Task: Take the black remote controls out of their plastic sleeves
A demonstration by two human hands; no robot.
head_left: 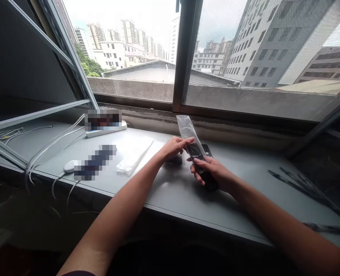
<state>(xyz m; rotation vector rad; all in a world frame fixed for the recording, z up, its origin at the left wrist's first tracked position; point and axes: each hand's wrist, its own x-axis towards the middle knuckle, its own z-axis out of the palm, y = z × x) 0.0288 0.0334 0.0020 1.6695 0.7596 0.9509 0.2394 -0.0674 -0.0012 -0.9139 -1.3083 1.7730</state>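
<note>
A clear plastic sleeve (187, 126) is held up over the desk, tilted, with a black remote control (208, 180) partly inside it. My right hand (212, 168) is wrapped around the lower part of the remote and sleeve, thumb on top. My left hand (175, 147) pinches the sleeve's side higher up, thumb across its front. Just behind the sleeve, a black object with light buttons (207, 150), like another remote, shows in part. Under my left hand lies a dark item in clear wrapping (174, 159); its kind cannot be made out.
Flat clear plastic sleeves (135, 159) lie left of my hands. Farther left are a white power strip (108, 131), a round white charger (69, 166), a blurred-out dark item (96, 163) and loose white cables (43, 149). Thin black strips (299, 184) lie right. A metal frame (40, 111) stands left; a window is behind.
</note>
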